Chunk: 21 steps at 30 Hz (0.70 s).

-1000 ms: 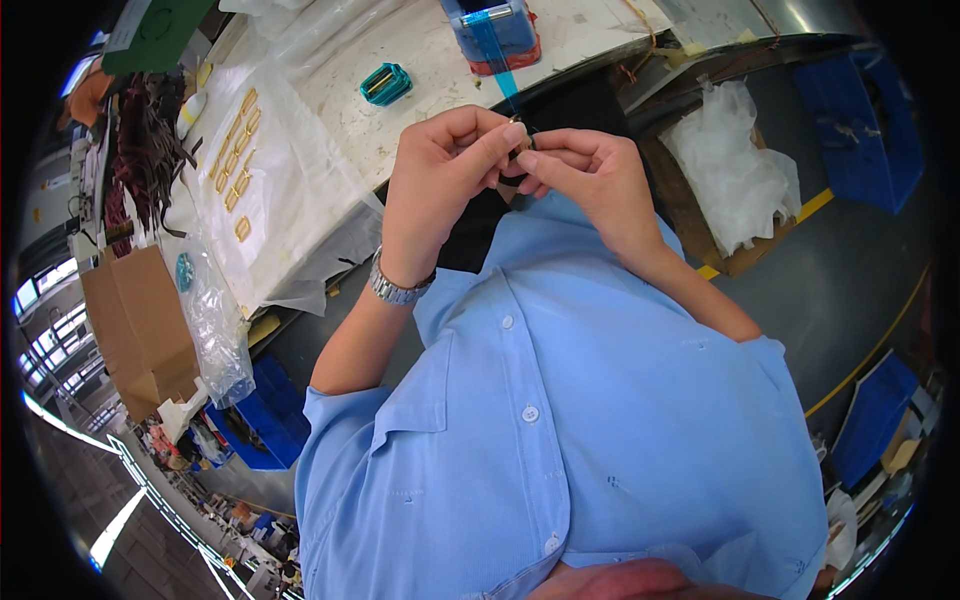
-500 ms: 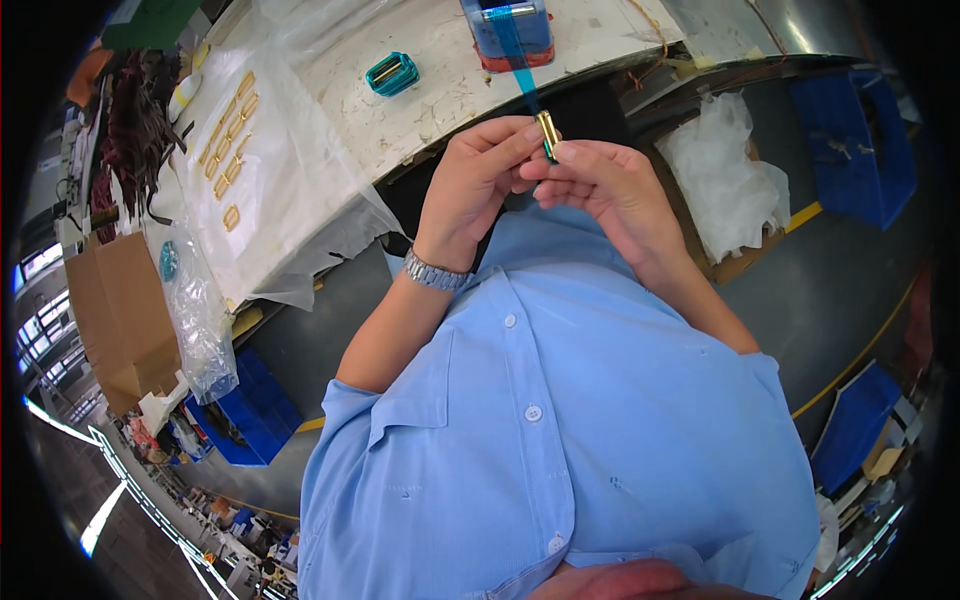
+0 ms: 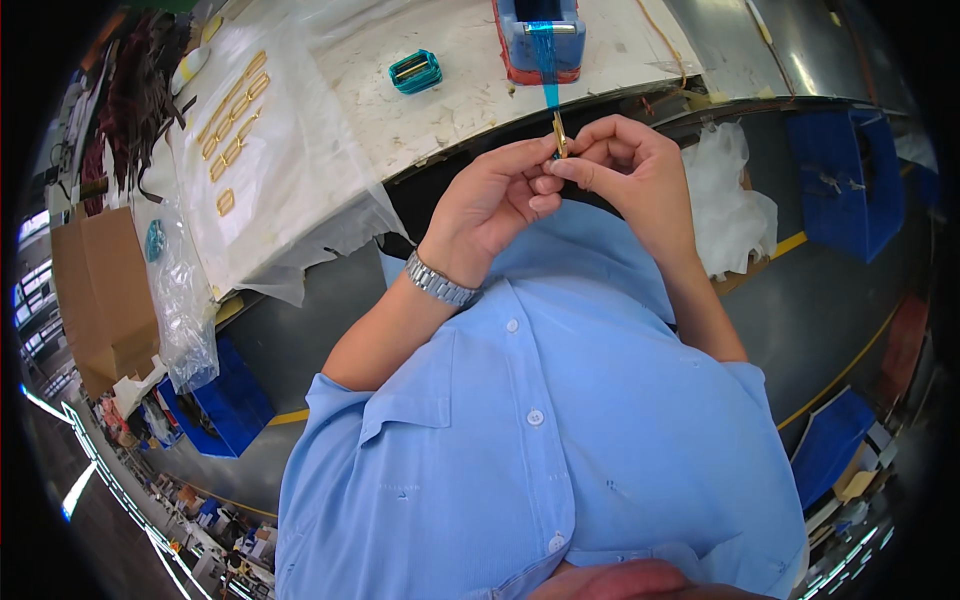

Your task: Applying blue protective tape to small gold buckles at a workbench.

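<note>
A small gold metal buckle stands on edge in front of my chest, pinched between the fingertips of both hands. My left hand, with a metal watch on its wrist, closes on it from the left. Thumb and bent fingers of my right hand grip it from the right. A strip of blue film tape runs taut from the blue tape dispenser down to the buckle. Left of the dispenser lies a bundle wrapped in teal film, gold metal showing inside. My fingers hide part of the buckle.
Several gold buckles lie in rows on a plastic sheet at the table's left. Dark fringed strips, a brown paper bag and a transparent plastic bag are farther left. White sheeting and a blue bin stand right.
My right hand has turned, its fingers now raised and curled behind the buckle. The buckle has shifted slightly right. The view has moved, so the dispenser appears farther right.
</note>
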Each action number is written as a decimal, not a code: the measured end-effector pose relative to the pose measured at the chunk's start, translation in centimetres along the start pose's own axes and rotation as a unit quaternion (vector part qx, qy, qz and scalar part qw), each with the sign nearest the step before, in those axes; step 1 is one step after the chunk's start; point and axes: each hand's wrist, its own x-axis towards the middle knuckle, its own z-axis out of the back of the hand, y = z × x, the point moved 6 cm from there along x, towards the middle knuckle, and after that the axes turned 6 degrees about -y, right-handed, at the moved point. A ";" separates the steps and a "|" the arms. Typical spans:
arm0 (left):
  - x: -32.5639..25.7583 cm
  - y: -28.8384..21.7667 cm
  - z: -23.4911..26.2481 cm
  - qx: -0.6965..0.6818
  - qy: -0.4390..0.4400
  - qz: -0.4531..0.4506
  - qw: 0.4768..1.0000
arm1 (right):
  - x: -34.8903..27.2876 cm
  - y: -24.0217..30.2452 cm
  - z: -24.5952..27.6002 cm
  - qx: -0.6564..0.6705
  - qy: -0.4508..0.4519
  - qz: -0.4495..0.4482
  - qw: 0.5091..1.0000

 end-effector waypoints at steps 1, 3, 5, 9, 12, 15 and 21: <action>-0.1 0.0 0.1 -0.021 -0.024 0.016 0.999 | 0.3 0.0 -0.1 -0.002 0.002 0.000 1.000; -0.2 0.1 0.5 -0.045 -0.047 0.030 0.997 | 0.9 0.6 -0.3 0.014 -0.008 0.073 0.997; -0.1 0.4 0.3 -0.103 -0.031 0.064 0.992 | 1.6 -0.1 -0.5 0.050 0.016 0.076 0.996; -0.3 0.2 0.1 -0.121 -0.026 0.069 0.990 | 2.1 0.0 -1.3 0.146 0.070 0.049 0.986; -0.4 0.0 0.2 -0.156 -0.014 0.082 0.984 | 2.1 0.2 -1.8 0.169 0.092 0.016 0.981; -0.4 -0.2 0.1 -0.158 -0.034 0.071 0.984 | 2.1 0.0 -2.0 0.158 0.073 0.028 0.984; -2.1 -0.6 -0.8 0.089 0.005 -0.041 0.995 | 2.0 -0.4 -2.0 0.209 0.046 -0.009 0.977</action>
